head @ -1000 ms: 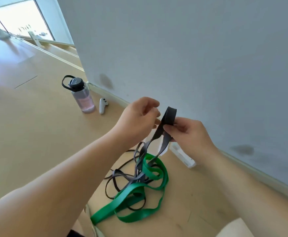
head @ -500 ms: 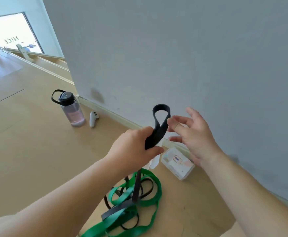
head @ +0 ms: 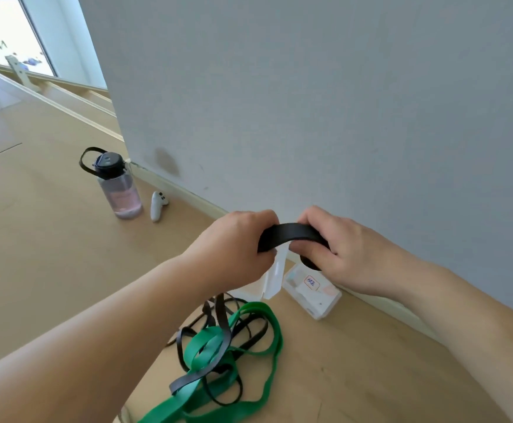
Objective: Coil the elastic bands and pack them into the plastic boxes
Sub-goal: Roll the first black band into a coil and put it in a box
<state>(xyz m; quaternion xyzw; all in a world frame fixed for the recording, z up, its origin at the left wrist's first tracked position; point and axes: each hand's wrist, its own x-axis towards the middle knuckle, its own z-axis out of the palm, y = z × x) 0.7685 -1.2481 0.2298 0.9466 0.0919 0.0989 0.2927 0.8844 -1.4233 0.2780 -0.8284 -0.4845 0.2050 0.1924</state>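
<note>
A wide black elastic band [head: 291,235] arches between my two hands, held up above the floor. My left hand [head: 236,245] grips its left end and my right hand [head: 337,251] grips its right end, where the band curls under my fingers. The rest of that band hangs down into a tangle of green band [head: 258,346] and thin black bands [head: 218,389] on the floor. Behind my hands lie an open clear plastic box [head: 272,279], partly hidden, and a closed clear box with a label [head: 313,293] against the baseboard.
A grey wall [head: 310,102] rises right behind the boxes. A clear water bottle with a black lid [head: 117,186] and a small white controller [head: 158,204] stand to the left by the wall's corner. Tan floor [head: 35,239] stretches left.
My right hand, open half a second ago, has closed on the band's loop. The upright loop has been pulled sideways into an arch between both hands.
</note>
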